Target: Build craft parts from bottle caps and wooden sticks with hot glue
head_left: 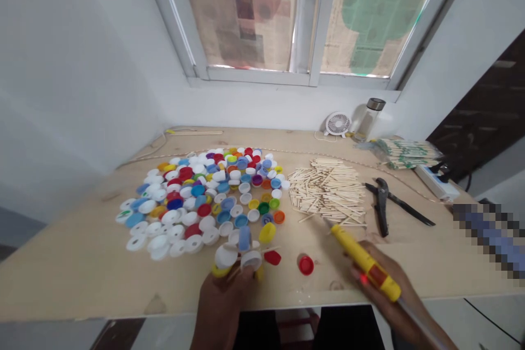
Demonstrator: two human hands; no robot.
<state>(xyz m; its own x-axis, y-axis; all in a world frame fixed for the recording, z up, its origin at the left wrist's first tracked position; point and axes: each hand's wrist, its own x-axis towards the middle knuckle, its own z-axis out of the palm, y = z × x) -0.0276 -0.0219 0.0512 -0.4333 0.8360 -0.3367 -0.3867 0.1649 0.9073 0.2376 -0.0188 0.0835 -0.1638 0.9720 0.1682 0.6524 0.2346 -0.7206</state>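
My left hand (pixel 221 303), near the table's front edge, is closed on a cluster of bottle caps (pixel 251 260) and thin wooden sticks. White, yellow, blue and red caps show in it; my fingers hide part of the joins. In my right hand (pixel 396 276) is a yellow pen-shaped hot glue gun (pixel 355 251), its tip pointing up and left toward the sticks. A red light glows near my fingers, and a pale rod comes out of the tool's back end. Between the hands a loose red cap (pixel 305 265) lies on the table.
Behind my left hand spreads a pile of coloured bottle caps (pixel 204 210). Short wooden sticks (pixel 328 191) lie heaped right of it, beside black-handled pliers (pixel 381 205). Farther back are a small fan (pixel 337 124), a glass bottle (pixel 368 120), bagged sticks (pixel 410 153) and a power strip (pixel 437 183).
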